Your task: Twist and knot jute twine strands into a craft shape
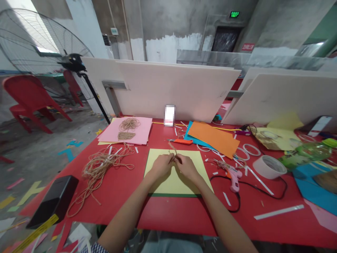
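Note:
My left hand (161,165) and my right hand (186,166) meet over a pale yellow paper sheet (158,180) on the red table (126,189). Both are closed in a pinch on a short piece of brown twine (172,147) that sticks up and away between them. A loose heap of the same twine (101,168) lies to the left of the sheet. Coiled twine shapes (129,124) rest on a pink sheet (143,131) further back.
An orange utility knife (183,141) lies behind the yellow sheet. Orange paper (214,137) on blue, a pink glue gun (234,175) with black cord, tape rolls (269,167) and paper strips sit right. A black box (54,202) sits at the left edge. White partitions (184,89) stand behind.

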Demonstrator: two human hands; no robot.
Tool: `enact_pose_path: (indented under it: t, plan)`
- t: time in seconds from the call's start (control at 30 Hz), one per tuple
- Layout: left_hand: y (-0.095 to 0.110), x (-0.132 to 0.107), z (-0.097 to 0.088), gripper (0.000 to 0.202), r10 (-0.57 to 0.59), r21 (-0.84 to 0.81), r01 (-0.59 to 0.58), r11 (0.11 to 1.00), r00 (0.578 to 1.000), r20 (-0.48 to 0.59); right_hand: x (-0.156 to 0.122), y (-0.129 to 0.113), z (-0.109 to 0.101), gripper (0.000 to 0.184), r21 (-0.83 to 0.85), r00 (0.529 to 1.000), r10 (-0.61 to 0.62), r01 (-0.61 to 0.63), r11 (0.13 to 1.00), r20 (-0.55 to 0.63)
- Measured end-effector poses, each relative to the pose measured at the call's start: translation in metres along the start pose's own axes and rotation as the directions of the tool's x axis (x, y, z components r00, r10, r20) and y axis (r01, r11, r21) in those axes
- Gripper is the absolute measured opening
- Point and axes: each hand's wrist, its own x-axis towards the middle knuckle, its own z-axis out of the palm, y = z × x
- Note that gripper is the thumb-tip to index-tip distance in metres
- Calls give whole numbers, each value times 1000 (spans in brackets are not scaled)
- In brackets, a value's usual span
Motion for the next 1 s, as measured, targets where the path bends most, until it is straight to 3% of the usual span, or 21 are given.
enact_pose_path:
  t: [0.2, 0.33, 0.4, 0.5, 0.57, 0.67, 0.87, 0.93, 1.0]
  plan:
    - [-1, 1, 3, 27, -44, -56, 40, 998, 997, -65, -1, -2, -1, 23, -73, 998, -54, 52, 996, -26]
    - [-1, 3, 8, 28, -177, -320, 107, 941, 964, -199, 0, -1, 4, 23, -251, 978, -195, 172, 953, -69]
    - [-1, 6, 10, 25, -252, -546, 122, 829, 953, -169, 0, 2, 7, 22, -377, 957, -281, 235, 896, -72]
    - [0, 10, 12, 20, -297, -842, 156, 516, 955, -5, 1, 7, 10, 21, -508, 908, -407, 305, 806, -101]
    - [0, 12, 11, 19, -291, -927, 168, 334, 954, 68, 0, 10, 10, 22, -551, 869, -474, 329, 767, -141]
    - [1, 11, 9, 19, -271, -955, 200, 221, 953, 137, 0, 13, 9, 24, -586, 827, -531, 343, 734, -182]
    - [1, 8, 4, 4, -84, -924, 318, 212, 948, 307, 0, 16, 10, 25, -588, 810, -551, 352, 728, -199]
    - [3, 7, 5, 3, -105, -909, 326, 260, 945, 309, -1, 14, 11, 26, -524, 820, -526, 352, 775, -227]
    - [6, 7, 8, 4, -187, -870, 312, 382, 948, 257, -2, 11, 13, 28, -400, 844, -456, 329, 856, -282]
